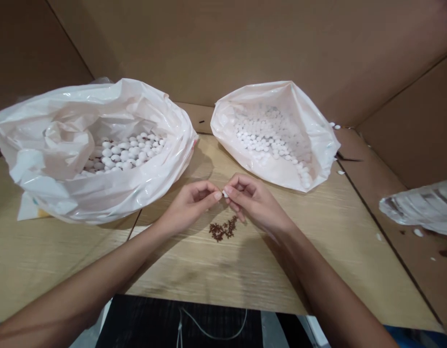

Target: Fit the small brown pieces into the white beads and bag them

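Note:
In the middle of the head view my two hands meet over the table. My right hand (251, 199) is closed, pinching a small white oval piece (225, 194) between thumb and fingers. Right beside that piece, my left hand (194, 200) is also closed, thumb against forefinger; whatever it pinches is too small to make out. Below the fingers lies a loose heap of tiny brown pieces (219, 233). On the left stands an open white plastic bag (136, 195) with many white oval pieces (127, 153) inside. A second open white bag (317, 140), at the right, holds similar white pieces (261, 140).
The pale wooden table (194, 270) ends close to my body. Brown board walls (245, 48) rise behind the bags. At the right edge lies a clear plastic-wrapped bundle (422, 205). A few stray white bits (418, 233) lie on the right-hand brown board.

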A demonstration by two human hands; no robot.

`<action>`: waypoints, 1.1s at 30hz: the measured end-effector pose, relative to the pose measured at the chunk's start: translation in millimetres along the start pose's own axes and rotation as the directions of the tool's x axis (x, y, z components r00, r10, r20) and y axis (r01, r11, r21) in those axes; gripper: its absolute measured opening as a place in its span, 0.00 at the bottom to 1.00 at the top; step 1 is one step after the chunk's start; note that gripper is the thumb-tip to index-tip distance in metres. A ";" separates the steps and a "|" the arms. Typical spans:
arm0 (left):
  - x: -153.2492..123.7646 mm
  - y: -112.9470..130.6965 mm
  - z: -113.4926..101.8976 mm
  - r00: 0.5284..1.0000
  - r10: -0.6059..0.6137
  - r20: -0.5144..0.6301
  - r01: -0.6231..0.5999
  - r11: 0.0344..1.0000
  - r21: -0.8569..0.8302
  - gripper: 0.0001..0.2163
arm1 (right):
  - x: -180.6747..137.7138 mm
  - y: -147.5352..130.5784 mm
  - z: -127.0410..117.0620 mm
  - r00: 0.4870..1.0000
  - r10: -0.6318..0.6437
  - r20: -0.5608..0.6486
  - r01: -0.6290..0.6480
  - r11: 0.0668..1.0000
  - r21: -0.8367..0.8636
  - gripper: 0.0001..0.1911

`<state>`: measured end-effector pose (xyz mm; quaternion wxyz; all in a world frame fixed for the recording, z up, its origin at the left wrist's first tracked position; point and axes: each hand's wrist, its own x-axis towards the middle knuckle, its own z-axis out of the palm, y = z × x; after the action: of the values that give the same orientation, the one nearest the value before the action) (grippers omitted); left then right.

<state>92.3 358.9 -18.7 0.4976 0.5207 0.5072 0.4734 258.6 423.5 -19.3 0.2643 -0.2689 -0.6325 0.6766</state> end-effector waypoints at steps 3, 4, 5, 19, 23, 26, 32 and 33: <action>-0.4 1.2 -0.9 1.000 0.023 -0.018 -0.022 0.997 0.071 0.12 | 1.8 -1.4 -9.9 0.996 -0.007 -0.094 0.001 0.998 -0.065 0.10; -0.7 1.6 -1.2 0.999 0.031 -0.023 -0.029 0.996 0.087 0.13 | 2.7 -1.5 -14.2 0.992 -0.017 -0.128 0.004 0.995 -0.096 0.09; -0.9 1.9 -1.3 0.999 0.036 -0.026 -0.033 0.995 0.099 0.14 | 3.7 -1.4 -18.8 0.987 -0.031 -0.158 0.010 0.991 -0.134 0.09; -4.6 4.4 -0.6 0.998 -0.023 -0.058 0.027 0.998 0.064 0.11 | 7.7 -2.6 -48.1 0.903 -0.234 -0.360 0.006 0.845 -0.535 0.06; -4.3 2.6 -0.6 0.998 -0.023 -0.051 0.026 0.998 0.060 0.10 | 9.5 0.3 -70.0 0.714 -0.493 -0.497 -0.053 0.670 -0.740 0.11; -4.2 1.4 -0.6 0.999 -0.019 -0.049 0.021 0.998 0.053 0.10 | 10.3 8.0 -82.2 0.716 -0.528 -0.457 -0.144 0.528 -0.837 0.16; -5.6 1.5 -0.9 0.999 -0.012 -0.037 0.014 0.999 0.035 0.09 | 10.6 15.8 -78.7 0.850 -0.407 -0.334 -0.175 0.379 -0.909 0.20; -5.8 1.6 -0.9 0.999 -0.010 -0.037 0.012 0.999 0.035 0.09 | 10.5 15.2 -76.9 0.870 -0.388 -0.303 -0.157 0.363 -0.918 0.20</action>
<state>91.3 353.1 -16.9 0.4814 0.5178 0.5275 0.4711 304.5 484.7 -39.1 0.2617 -0.4786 -0.8328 0.0949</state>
